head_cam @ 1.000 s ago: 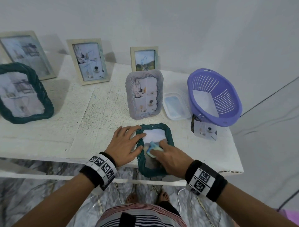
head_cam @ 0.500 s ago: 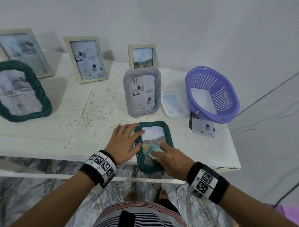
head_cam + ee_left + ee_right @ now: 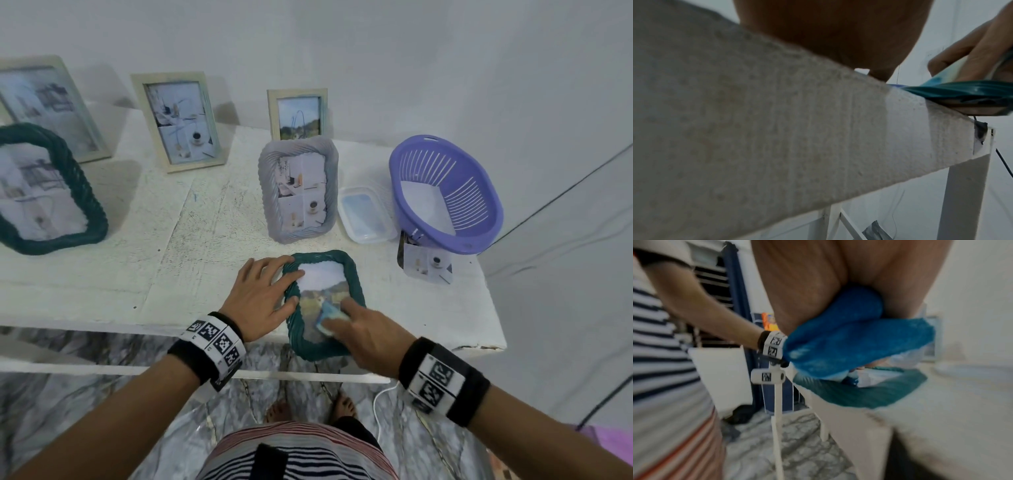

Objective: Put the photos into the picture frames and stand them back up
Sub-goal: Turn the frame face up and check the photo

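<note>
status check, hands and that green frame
Left hand flat, steadying green frame lying at table edge. Right hand pressing blue cloth on its photo. Nothing in the way.

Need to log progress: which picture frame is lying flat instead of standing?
The small green frame at the table's front edge, under both hands; the other five stand upright.

Right hand (image 3: 366, 330) hides green frame's (image 3: 323, 347) lower photo; leftmost frame (image 3: 20, 65) cut off by pic edge.

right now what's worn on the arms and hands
Both hands are bare: left hand, right hand. Each wrist carries a black band with a white strip of black square code markers: left band, right band. No sleeves reach the forearms.
</note>
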The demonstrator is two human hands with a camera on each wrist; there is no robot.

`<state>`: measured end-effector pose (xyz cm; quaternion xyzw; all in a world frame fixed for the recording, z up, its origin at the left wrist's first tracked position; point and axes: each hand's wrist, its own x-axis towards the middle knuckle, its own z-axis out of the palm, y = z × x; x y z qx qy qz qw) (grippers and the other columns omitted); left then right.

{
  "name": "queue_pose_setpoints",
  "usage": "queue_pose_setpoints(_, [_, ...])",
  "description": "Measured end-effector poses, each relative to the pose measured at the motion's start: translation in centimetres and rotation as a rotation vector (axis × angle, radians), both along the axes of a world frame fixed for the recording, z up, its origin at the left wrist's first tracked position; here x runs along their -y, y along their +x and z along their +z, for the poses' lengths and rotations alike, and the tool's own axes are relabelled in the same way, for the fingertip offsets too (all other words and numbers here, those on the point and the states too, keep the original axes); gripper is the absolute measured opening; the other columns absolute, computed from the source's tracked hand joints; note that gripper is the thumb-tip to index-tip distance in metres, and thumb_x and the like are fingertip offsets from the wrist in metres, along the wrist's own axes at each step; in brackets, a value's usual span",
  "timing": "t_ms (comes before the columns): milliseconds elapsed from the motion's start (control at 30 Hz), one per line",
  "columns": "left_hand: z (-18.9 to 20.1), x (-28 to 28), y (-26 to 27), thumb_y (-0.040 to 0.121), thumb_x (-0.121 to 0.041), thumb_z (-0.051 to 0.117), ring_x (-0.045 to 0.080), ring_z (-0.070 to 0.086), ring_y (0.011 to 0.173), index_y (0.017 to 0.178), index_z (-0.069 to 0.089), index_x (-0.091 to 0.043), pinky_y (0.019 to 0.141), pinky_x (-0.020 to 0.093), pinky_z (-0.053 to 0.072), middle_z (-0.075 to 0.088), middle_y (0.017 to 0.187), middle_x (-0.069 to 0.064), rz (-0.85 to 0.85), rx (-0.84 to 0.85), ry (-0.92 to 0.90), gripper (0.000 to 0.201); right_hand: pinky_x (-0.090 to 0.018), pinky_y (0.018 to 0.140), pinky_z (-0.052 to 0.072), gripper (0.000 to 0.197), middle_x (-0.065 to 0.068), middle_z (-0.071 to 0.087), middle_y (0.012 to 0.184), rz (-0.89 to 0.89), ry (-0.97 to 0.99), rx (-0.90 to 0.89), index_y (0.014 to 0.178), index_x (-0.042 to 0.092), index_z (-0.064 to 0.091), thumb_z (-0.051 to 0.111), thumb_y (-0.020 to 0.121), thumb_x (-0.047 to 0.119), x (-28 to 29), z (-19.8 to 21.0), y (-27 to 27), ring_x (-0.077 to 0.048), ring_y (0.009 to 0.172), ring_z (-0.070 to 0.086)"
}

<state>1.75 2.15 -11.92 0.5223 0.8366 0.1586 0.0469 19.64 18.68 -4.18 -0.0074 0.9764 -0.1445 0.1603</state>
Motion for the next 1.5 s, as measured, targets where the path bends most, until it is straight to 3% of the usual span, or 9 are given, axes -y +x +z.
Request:
queue_pose_setpoints(100, [0.0, 0.0, -0.1, 0.093, -0.053, 0.033, 0.026, 0.038, 0.129, 0.138, 0.050, -0.031, 0.110, 0.056, 0.029, 0.039, 0.149, -0.002, -0.004, 0.000, 0.002, 0.053, -0.033, 0.074, 0.052, 0.033, -0.010, 0.044, 0.123, 0.078, 0.054, 0.027, 0.129, 0.020, 0.055, 0.053, 0.095, 0.020, -0.7, 0.1, 0.8, -0.027, 0.089, 0.058])
queue_pose_setpoints(233, [0.1, 0.0, -0.3, 0.093, -0.054, 0.032, 0.027, 0.039, 0.129, 0.138, 0.050, -0.031, 0.109, 0.055, 0.030, 0.039, 0.149, -0.002, -0.015, -0.005, -0.013, 0.054, -0.035, 0.088, 0.053, 0.040, -0.009, 0.043, 0.128, -0.046, 0.175, -0.016, 0.131, 0.022, 0.054, 0.061, 0.092, 0.022, -3.0, 0.2, -2.2, -0.024, 0.103, 0.054])
queue_pose_setpoints(633, [-0.1, 0.0, -0.1, 0.092, -0.054, 0.033, 0.026, 0.037, 0.130, 0.138, 0.049, -0.032, 0.113, 0.055, 0.026, 0.038, 0.150, -0.003, -0.001, 0.002, 0.005, 0.053, -0.031, 0.064, 0.043, 0.039, -0.011, 0.046, 0.119, 0.027, 0.186, 0.086, 0.124, 0.018, 0.055, 0.061, 0.087, 0.009, -2.0, 0.5, 1.1, -0.026, 0.087, 0.053])
queue_pose_setpoints(800, [-0.1, -0.1, -0.2, 0.092, -0.054, 0.033, 0.027, 0.039, 0.129, 0.137, 0.051, -0.031, 0.112, 0.056, 0.027, 0.040, 0.149, -0.002, -0.005, 0.009, 0.021, 0.054, -0.034, 0.080, 0.052, 0.035, -0.008, 0.043, 0.119, -0.128, 0.222, -0.025, 0.127, 0.019, 0.053, 0.059, 0.092, 0.018, -3.1, 0.4, -2.0, -0.024, 0.096, 0.052])
queue_pose_setpoints(933, [-0.1, 0.0, -0.1, 0.092, -0.054, 0.033, 0.027, 0.040, 0.128, 0.137, 0.051, -0.031, 0.111, 0.055, 0.029, 0.040, 0.148, -0.002, -0.001, 0.001, 0.011, 0.054, -0.035, 0.079, 0.051, 0.029, -0.010, 0.043, 0.117, -0.222, 0.206, -0.044, 0.121, 0.013, 0.055, 0.057, 0.092, 0.017, -2.1, 0.1, -3.3, -0.026, 0.092, 0.054])
queue_pose_setpoints(1167, [0.1, 0.0, 0.0, 0.092, -0.054, 0.031, 0.027, 0.039, 0.130, 0.138, 0.049, -0.031, 0.111, 0.056, 0.029, 0.038, 0.150, -0.002, 0.006, 0.005, -0.006, 0.054, -0.034, 0.069, 0.049, 0.037, -0.011, 0.045, 0.115, -0.030, 0.049, 0.058, 0.125, 0.017, 0.058, 0.052, 0.090, 0.006, -0.2, 0.4, 1.6, -0.031, 0.079, 0.056])
queue_pose_setpoints(1267, [-0.2, 0.1, 0.2, 0.093, -0.055, 0.029, 0.026, 0.036, 0.132, 0.140, 0.047, -0.032, 0.115, 0.055, 0.022, 0.036, 0.151, -0.003, 0.005, 0.018, 0.000, 0.055, -0.035, 0.074, 0.048, 0.033, -0.011, 0.046, 0.111, -0.005, 0.006, 0.077, 0.127, 0.019, 0.060, 0.050, 0.096, 0.015, -1.5, 1.6, 0.9, -0.031, 0.081, 0.056])
queue_pose_setpoints(1367, [-0.6, 0.2, 0.2, 0.095, -0.054, 0.028, 0.024, 0.033, 0.135, 0.141, 0.044, -0.033, 0.118, 0.052, 0.015, 0.034, 0.152, -0.004, 0.013, 0.032, 0.022, 0.054, -0.027, 0.074, 0.038, 0.033, -0.003, 0.043, 0.098, -0.118, -0.093, 0.049, 0.130, 0.025, 0.058, 0.045, 0.100, 0.028, -3.3, 3.3, -0.9, -0.020, 0.078, 0.049])
queue_pose_setpoints(1500, [-0.7, 0.2, 0.2, 0.096, -0.054, 0.026, 0.023, 0.033, 0.136, 0.143, 0.042, -0.034, 0.119, 0.050, 0.013, 0.033, 0.153, -0.005, 0.015, 0.030, 0.015, 0.053, -0.029, 0.076, 0.041, 0.040, -0.004, 0.039, 0.096, -0.337, -0.058, -0.125, 0.137, 0.021, 0.050, 0.045, 0.097, 0.019, -6.3, 3.6, -4.2, -0.022, 0.077, 0.047])
